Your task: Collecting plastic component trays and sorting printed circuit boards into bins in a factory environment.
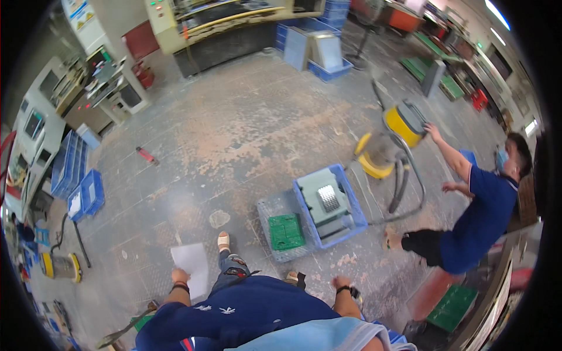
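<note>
My left hand [180, 276] grips the edge of a white sheet of paper [192, 266], which hangs over the floor beside my leg. On the other side of my body, my right hand [341, 283] hangs with its fingers curled and nothing visible in them. Ahead of that hand stands a blue plastic crate [326, 241] with a grey-green case [319, 190] inside. A silvery perforated piece [329, 198] lies on the case. Left of the crate, a green slatted mat [285, 231] rests on a grey pallet [266, 212].
At the right, a person in a dark blue shirt [477, 216] touches a yellow and black vacuum cleaner [407, 123]; its hose [418, 181] loops near the crate. Blue crates [88, 196] stand at the left. A red tool-like object [147, 155] lies on the floor. Machines [234, 35] line the back.
</note>
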{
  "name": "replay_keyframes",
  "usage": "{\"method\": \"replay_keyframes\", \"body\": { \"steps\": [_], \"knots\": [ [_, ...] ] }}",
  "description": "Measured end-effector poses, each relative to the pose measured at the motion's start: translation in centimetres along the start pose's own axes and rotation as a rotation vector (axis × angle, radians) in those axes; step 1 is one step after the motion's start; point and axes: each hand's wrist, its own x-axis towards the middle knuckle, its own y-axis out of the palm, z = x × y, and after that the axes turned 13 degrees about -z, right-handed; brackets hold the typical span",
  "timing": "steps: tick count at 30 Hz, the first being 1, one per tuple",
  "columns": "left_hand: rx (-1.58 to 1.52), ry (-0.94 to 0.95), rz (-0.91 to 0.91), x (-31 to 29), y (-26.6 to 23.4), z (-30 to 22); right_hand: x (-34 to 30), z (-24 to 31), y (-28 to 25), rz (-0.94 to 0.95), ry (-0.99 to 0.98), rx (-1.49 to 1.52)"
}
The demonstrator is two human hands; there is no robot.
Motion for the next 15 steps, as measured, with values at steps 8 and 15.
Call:
{"method": "replay_keyframes", "body": {
  "steps": [8, 15],
  "knots": [
    [-0.654, -0.073, -0.472, 21.0, -6.1, 9.8, -2.2, 14.8, -4.3, 0.173, 0.086, -0.097],
    [-0.602, -0.197, -0.403, 32.2, -10.4, 17.8, 10.5, 26.0, -10.6, -0.007, -0.361, 0.081]
  ]
}}
